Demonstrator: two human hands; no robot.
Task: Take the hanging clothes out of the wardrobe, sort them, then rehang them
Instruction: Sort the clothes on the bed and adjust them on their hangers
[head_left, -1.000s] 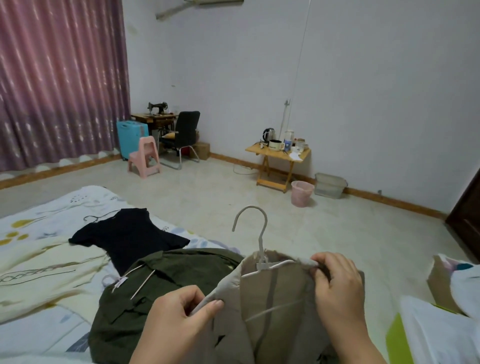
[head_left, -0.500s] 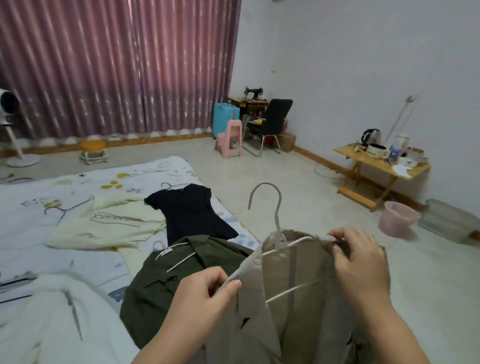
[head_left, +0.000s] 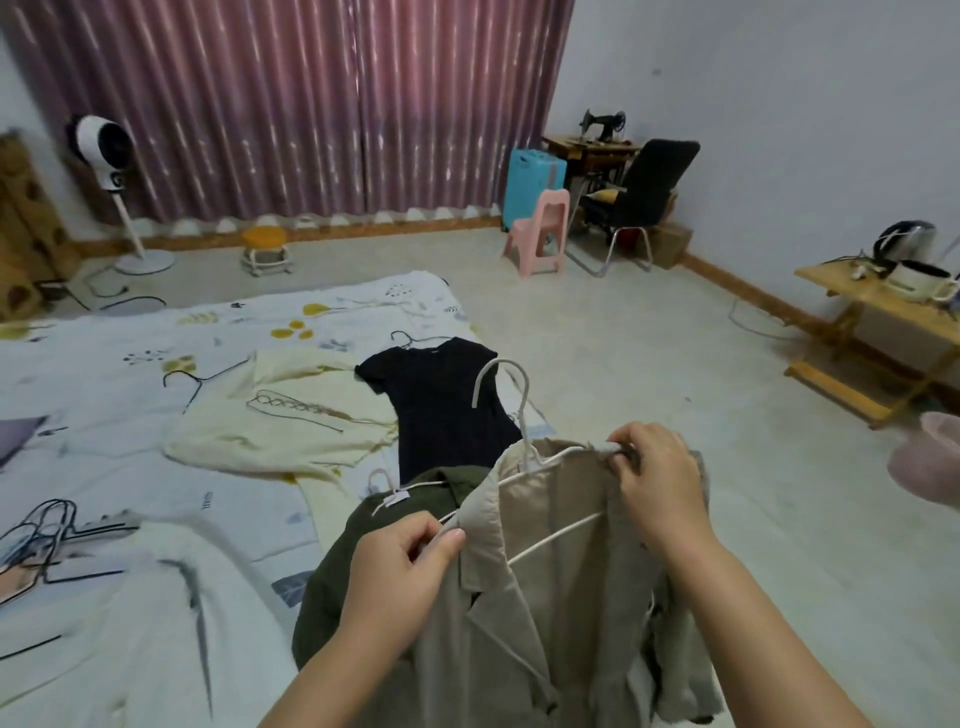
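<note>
Both hands are up front: the left hand (head_left: 402, 566) pinches the collar edge of the beige jacket (head_left: 550, 597) at six o'clock, and the right hand (head_left: 657, 480) grips its other shoulder over the white hanger (head_left: 522, 421), hook standing upright. Just behind at seven o'clock, an olive-green garment (head_left: 337, 566) lies on the bed (head_left: 130, 374), on its own pale hanger. Further out, at eleven o'clock, a black dress (head_left: 441, 405) lies flat beside a cream top (head_left: 280, 415). Loose wire hangers (head_left: 36, 525) sit at nine o'clock. Far back at one o'clock: pink stool (head_left: 537, 228), blue suitcase (head_left: 532, 182), black chair (head_left: 644, 187).
</note>
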